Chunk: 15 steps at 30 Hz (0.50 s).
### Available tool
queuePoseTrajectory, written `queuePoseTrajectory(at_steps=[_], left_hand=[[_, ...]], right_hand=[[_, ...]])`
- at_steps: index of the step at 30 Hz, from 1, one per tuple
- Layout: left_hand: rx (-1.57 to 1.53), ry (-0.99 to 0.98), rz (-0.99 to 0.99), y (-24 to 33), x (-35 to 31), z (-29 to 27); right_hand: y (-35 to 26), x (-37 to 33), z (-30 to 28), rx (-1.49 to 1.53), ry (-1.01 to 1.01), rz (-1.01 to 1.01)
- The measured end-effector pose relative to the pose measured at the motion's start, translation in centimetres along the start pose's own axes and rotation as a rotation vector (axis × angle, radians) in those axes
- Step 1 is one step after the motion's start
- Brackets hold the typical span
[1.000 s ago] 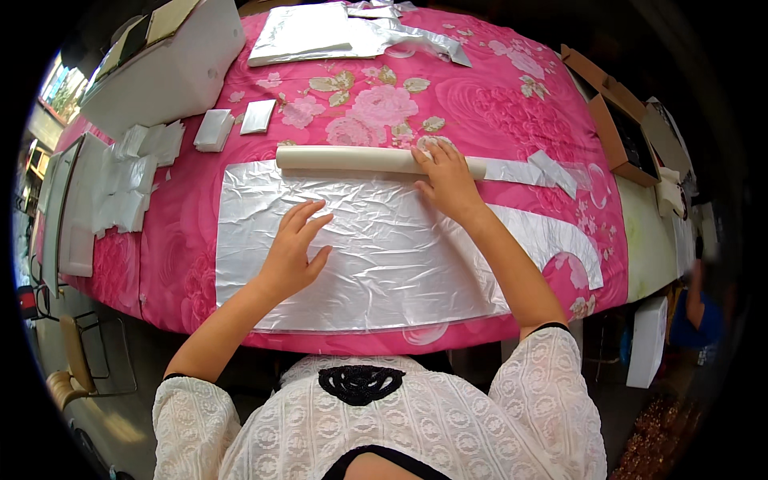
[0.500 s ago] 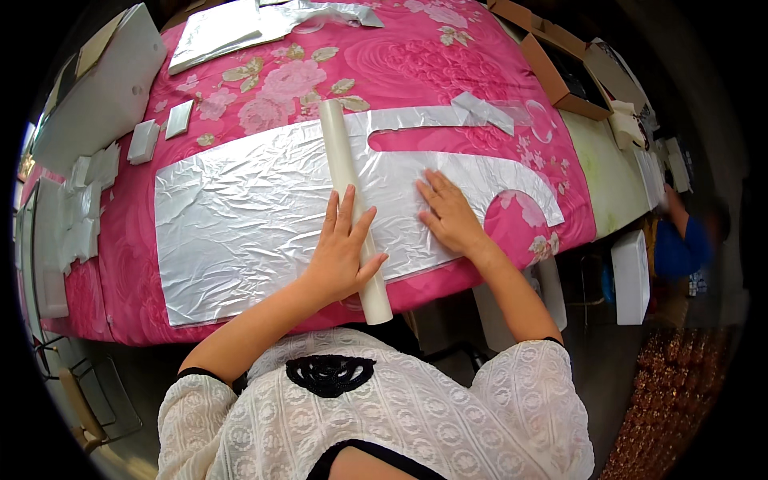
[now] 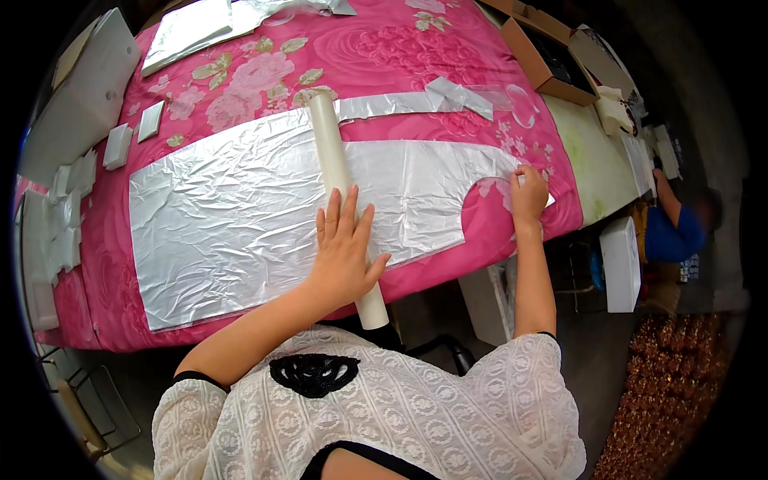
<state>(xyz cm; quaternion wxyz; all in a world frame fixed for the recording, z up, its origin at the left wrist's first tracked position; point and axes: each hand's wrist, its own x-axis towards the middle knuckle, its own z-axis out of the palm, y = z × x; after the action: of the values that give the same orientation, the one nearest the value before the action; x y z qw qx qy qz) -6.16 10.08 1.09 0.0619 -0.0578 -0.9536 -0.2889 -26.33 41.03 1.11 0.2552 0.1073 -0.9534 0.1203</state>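
A thin silvery plastic apron (image 3: 224, 216) lies spread and creased on the pink flowered cloth (image 3: 368, 64). Across it, from far to near, rests a long whitish tube (image 3: 328, 144), its near end jutting past the table edge. My left hand (image 3: 342, 240) lies on the tube with fingers stretched out and apart. At the right end of the apron, by its curved cut-out, my right hand (image 3: 528, 196) is closed on the apron's narrow strap; a corner of the strap shows beside the hand. The far strap ends in a folded bunch (image 3: 460, 98).
Folded silvery sheets (image 3: 188, 36) lie at the far left. Small white packets (image 3: 118, 146) and a white foam box (image 3: 88, 88) stand along the left side. An open cardboard box (image 3: 552, 68) sits far right. Another person in blue (image 3: 676, 228) is at the right.
My right hand has moved right from the middle of the apron to its strap and closed on it. My left hand stays on the tube. The whole view has shifted slightly.
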Motion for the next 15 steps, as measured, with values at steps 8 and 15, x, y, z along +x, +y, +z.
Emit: queuePoseTrajectory(at_steps=[8,15], left_hand=[[-1.369,-0.12,-0.369,-0.5,-0.1,-2.8],[-1.116,-0.392,-0.675,-12.6,-4.6,-12.3]], right_hand=[[-20.5,-6.3,-7.1,0.927,-0.625,-0.186],[-23.2,-10.4,-9.8,0.733,-0.594,-0.561]])
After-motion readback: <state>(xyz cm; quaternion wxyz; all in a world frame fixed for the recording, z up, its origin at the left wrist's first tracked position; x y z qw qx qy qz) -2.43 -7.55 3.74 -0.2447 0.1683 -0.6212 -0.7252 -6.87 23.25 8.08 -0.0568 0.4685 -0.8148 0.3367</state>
